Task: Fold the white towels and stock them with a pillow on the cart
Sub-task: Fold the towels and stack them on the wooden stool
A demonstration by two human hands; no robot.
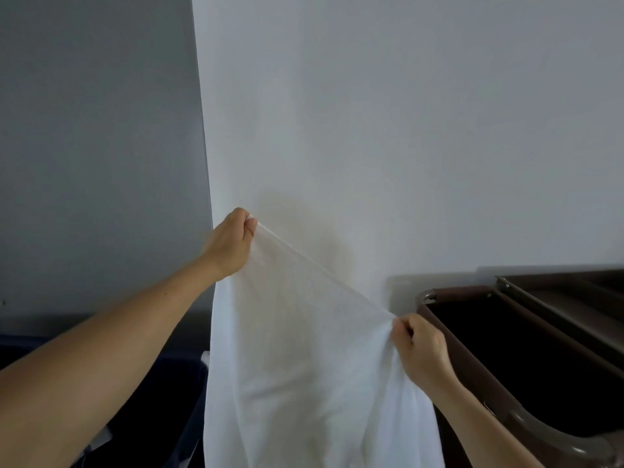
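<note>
A white towel [304, 366] hangs in front of me, stretched along its top edge between both hands. My left hand [229, 244] pinches one upper corner, held high near the wall corner. Lower and to the right, my right hand [418, 349] grips the other corner, so the top edge slopes down to the right. The towel's lower part drops out of view at the bottom. The brown cart [506, 332] with a dark open bag stands at the right, just beyond my right hand. No pillow is in view.
A white wall [405, 130] faces me, with a grey wall [101, 146] to the left. A dark blue bin [162, 400] with a bit of white cloth sits low on the left. The cart's grey curved handle [540, 430] runs along its near edge.
</note>
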